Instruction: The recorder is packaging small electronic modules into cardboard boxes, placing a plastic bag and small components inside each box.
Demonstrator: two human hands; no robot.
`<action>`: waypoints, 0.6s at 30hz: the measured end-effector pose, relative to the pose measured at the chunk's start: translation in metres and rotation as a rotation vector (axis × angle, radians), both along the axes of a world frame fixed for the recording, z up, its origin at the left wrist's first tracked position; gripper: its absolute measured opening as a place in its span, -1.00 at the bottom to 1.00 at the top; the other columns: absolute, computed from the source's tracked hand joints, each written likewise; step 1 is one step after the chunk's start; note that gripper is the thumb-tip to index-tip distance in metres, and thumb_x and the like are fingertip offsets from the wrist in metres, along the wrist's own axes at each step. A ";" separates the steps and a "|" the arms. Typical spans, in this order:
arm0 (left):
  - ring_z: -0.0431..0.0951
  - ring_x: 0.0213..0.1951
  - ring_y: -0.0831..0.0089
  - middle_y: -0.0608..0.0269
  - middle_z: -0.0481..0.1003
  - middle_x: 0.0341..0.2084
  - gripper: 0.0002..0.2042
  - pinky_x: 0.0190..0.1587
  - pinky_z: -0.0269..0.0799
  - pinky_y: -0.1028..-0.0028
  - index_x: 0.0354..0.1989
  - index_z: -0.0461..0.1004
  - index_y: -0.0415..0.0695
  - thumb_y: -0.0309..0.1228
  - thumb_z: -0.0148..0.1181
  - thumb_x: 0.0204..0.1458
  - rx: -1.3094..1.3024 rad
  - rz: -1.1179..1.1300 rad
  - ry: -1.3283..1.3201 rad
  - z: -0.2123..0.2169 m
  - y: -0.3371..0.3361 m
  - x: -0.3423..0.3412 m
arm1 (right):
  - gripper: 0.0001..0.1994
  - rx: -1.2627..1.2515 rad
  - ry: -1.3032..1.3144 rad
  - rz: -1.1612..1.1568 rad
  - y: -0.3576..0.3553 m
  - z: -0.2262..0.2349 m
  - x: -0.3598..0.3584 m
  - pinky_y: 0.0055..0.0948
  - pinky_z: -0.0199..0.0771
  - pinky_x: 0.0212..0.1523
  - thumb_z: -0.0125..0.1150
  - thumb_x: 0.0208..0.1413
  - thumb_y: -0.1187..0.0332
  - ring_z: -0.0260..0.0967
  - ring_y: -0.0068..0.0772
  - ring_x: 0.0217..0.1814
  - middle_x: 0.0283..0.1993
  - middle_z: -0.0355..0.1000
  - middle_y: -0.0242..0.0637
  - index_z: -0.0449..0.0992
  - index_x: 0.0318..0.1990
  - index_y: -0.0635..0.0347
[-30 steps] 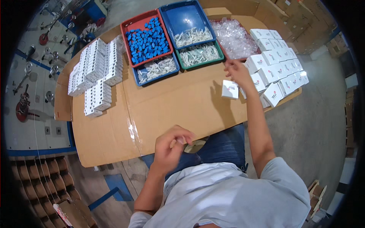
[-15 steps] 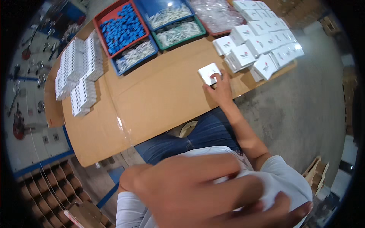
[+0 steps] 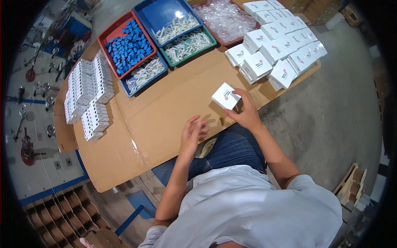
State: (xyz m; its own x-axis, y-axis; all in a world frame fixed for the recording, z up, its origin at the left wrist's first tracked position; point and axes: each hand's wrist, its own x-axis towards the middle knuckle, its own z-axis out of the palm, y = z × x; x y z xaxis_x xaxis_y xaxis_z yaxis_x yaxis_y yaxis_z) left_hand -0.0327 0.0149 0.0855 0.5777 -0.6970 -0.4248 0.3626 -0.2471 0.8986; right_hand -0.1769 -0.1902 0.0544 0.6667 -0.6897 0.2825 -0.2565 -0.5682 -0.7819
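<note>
A small white box (image 3: 225, 96) with a printed lid is gripped at its right side by my right hand (image 3: 247, 111), thumb at the near edge and fingers at the far one. It is tilted a little above the cardboard-covered table (image 3: 165, 99). My left hand (image 3: 193, 133) is over the table's near edge, left of the box and apart from it. Its fingers are partly curled and spread, with nothing in them. Stacks of similar white boxes (image 3: 279, 45) stand at the right end of the table.
Along the far side sit a red tray (image 3: 108, 33) of blue pieces, a blue tray (image 3: 144, 16) and a green tray (image 3: 188, 60) of white pieces, and a red tray (image 3: 225, 41) of clear plastic. White stacked blocks (image 3: 82, 89) with dark holes stand at left.
My right hand has lifted the white box off the table and drawn it slightly nearer. My left hand has moved from close below the camera out to the table's near edge.
</note>
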 end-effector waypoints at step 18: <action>0.54 -0.02 0.51 0.25 0.58 -0.12 -0.77 0.08 0.44 0.48 0.01 0.47 -0.22 -0.51 0.28 0.22 -0.339 -0.101 0.071 -0.023 -0.030 0.019 | -0.69 0.848 -0.292 0.152 0.044 0.012 0.001 -0.52 0.51 0.03 0.30 0.23 0.51 0.49 -0.53 0.01 0.02 0.52 -0.30 0.48 0.12 0.30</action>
